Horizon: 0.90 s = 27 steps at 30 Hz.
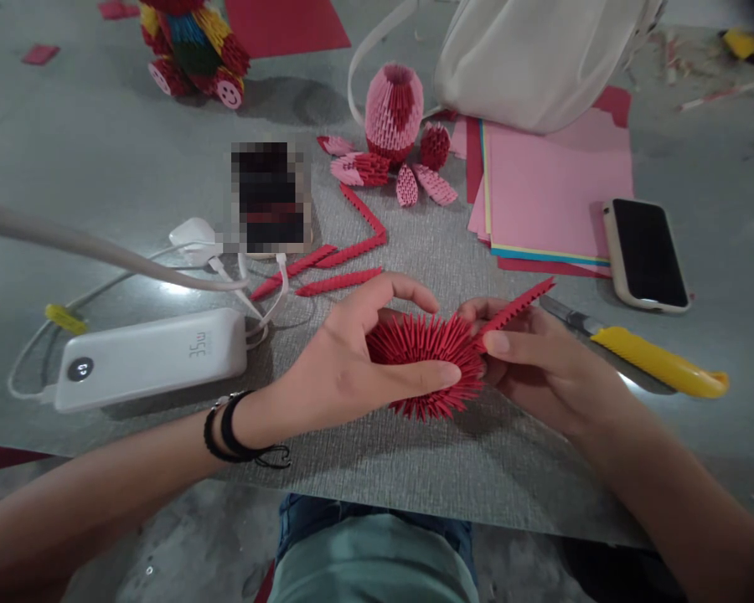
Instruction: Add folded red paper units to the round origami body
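Observation:
Both my hands hold a spiky red folded-paper ring (428, 362) just above a grey mat (415, 469). My left hand (358, 360) curls round its left side, thumb along the front and fingers arched over the top. My right hand (528, 360) pinches its right edge, where a red strip of linked paper pieces (519, 308) sticks out up and to the right. Black bands circle my left wrist.
Loose red paper strips (339, 260) lie beyond the ring. Pink-and-red paper pieces and a vase (394, 109) stand behind. Pink sheets (546, 193), a phone (646, 253), a yellow-handled knife (653, 360), a white power bank (151, 356), a white bag (540, 50) surround.

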Available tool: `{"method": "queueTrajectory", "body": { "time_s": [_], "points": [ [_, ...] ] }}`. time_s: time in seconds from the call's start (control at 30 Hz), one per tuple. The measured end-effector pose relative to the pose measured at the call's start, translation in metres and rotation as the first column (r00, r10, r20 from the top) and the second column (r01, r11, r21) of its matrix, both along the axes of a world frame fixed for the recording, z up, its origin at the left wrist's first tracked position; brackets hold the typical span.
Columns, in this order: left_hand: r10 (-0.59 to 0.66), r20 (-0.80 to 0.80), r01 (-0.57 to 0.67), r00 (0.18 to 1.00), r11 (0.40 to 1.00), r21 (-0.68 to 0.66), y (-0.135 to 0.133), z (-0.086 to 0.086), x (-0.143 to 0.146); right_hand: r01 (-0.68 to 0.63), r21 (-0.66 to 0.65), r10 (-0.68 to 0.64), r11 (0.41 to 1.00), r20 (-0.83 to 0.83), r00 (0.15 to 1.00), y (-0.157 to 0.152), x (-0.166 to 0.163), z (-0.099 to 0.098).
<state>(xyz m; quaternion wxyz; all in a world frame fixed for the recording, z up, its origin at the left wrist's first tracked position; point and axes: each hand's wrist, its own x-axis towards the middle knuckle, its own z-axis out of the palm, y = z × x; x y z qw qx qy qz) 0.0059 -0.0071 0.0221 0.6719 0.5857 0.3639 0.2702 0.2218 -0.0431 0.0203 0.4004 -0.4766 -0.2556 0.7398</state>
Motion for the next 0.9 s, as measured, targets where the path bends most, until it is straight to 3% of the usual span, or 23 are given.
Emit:
{"method": "queueTrajectory", "body": {
  "time_s": [0.23, 0.43, 0.73, 0.8, 0.9],
  "points": [
    [0.013, -0.005, -0.013, 1.0, 0.999, 0.04, 0.0007, 0.0011, 0.0017, 0.076, 0.011, -0.077, 0.997, 0.027, 0.997, -0.0004, -0.0056, -0.0024],
    [0.005, -0.013, -0.004, 1.0, 0.997, 0.078, 0.0021, 0.0005, 0.0023, 0.018, 0.042, -0.02, 0.999, 0.047, 0.999, 0.0005, -0.0039, -0.003],
    [0.052, -0.104, -0.025, 0.993, 0.968, 0.25, 0.0031, -0.005, 0.0014, 0.046, 0.255, -0.096, 0.966, 0.186, 0.978, -0.0065, -0.0036, -0.0087],
    [0.048, -0.099, -0.023, 0.994, 0.971, 0.237, 0.0038, -0.0038, 0.0017, 0.046, 0.246, -0.093, 0.968, 0.183, 0.979, -0.0066, -0.0046, -0.0089],
    [0.024, -0.05, -0.015, 0.998, 0.987, 0.161, 0.0047, -0.0005, 0.0027, 0.101, 0.132, -0.116, 0.986, 0.116, 0.986, -0.0052, -0.0067, -0.0065]
  ]
}}
